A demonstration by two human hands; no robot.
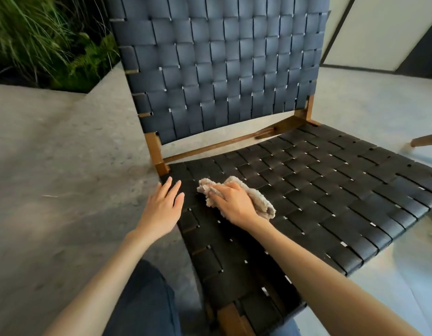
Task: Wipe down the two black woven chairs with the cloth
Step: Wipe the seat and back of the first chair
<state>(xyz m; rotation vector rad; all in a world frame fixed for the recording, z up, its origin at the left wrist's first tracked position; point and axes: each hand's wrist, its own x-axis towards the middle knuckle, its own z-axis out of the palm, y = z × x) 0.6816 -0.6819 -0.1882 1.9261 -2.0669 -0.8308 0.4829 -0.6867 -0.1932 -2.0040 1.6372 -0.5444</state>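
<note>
Setting: grey speckled concrete floor (64, 154), green fern planting (40, 40) at upper left. I log one black woven-strap chair with brown wooden frame (307, 190); no writing readable. My right hand (234, 204) grips a crumpled beige terry cloth (258, 200) on the seat's rear left corner. My left hand (161, 209) lies flat, fingers extended, on the seat edge.

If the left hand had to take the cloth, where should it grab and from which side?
Probably the loose bunched corner of the cloth that sticks out beyond the right hand, coming from the left. That end is uncovered and nearest the left hand, which lies flat at the seat edge.
</note>
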